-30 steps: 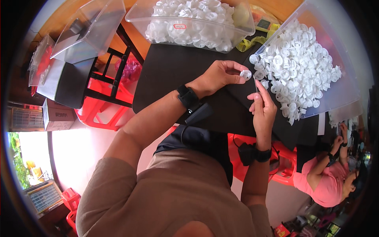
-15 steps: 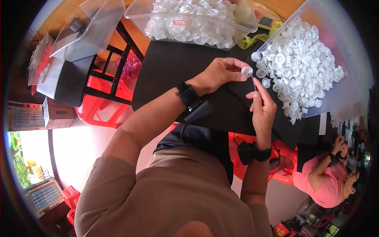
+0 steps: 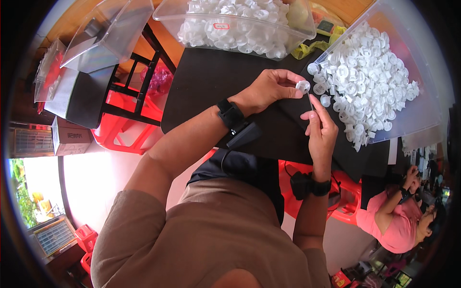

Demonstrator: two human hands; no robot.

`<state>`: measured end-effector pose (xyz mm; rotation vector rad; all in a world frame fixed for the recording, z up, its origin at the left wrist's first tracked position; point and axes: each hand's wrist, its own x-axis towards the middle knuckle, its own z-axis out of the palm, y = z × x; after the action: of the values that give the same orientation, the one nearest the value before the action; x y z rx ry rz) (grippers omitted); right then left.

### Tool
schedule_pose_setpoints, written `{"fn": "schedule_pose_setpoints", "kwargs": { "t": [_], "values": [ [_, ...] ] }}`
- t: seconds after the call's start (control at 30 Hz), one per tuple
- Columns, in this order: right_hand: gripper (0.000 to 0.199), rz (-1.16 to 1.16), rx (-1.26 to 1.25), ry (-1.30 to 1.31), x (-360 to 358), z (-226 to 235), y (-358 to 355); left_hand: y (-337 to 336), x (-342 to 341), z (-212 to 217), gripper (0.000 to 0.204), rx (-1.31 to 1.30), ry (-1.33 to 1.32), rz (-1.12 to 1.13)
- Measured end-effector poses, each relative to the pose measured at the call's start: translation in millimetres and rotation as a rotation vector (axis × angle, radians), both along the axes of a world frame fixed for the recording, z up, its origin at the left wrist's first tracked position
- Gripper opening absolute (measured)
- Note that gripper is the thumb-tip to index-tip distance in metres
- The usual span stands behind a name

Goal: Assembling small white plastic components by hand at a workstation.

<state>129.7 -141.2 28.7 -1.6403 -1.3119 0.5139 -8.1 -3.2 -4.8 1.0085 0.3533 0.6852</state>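
"Disc (image 3: 303, 87): where is it held?"
"Pinched in the left hand (image 3: 267, 92); by the right hand (image 3: 321, 130), a thin rod (image 3: 311, 102) is gripped, its long axis pointed discward, contact unclear."

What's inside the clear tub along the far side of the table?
The clear tub holds a heap of small white parts, visible above its rim and through its near wall. The heap covers the tub's floor and whatever lies deeper.

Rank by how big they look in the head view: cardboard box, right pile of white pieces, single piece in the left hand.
1. Right pile of white pieces
2. Cardboard box
3. Single piece in the left hand
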Motion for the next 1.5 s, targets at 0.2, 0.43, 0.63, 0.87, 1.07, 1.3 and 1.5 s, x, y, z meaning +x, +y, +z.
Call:
{"fn": "schedule_pose_setpoints", "kwargs": {
  "t": [0.2,0.43,0.63,0.87,1.07,1.3,1.5],
  "values": [
    [0.036,-0.003,0.005,-0.002,0.0,-1.2,0.5,-0.7,-0.2,-1.1,0.03,-0.006,-0.015,-0.015],
    [0.035,0.008,0.02,0.012,0.6,-1.0,0.7,-1.2,1.6,-1.7,0.029,0.003,-0.03,0.021],
    [0.034,0.004,0.024,0.017,0.4,-1.0,-0.4,-1.4,2.1,-1.5,0.027,0.031,-0.018,0.015],
    [0.034,0.01,0.01,0.007,0.6,2.2,0.0,0.6,-0.2,-0.1,0.025,0.091,0.041,-0.023],
    [0.034,0.054,-0.116,-0.159,13.0,16.7,-0.3,0.2,-1.8,-1.3,0.026,0.279,0.163,-0.04],
    [0.032,0.209,-0.28,-0.332,24.5,43.3,5.6,1.8,-2.2,1.2,0.026,0.47,0.251,-0.052],
    [0.032,0.15,-0.161,-0.282,19.0,32.2,-4.7,0.4,-2.7,7.5,0.024,0.279,0.135,-0.038]
  ]
}}
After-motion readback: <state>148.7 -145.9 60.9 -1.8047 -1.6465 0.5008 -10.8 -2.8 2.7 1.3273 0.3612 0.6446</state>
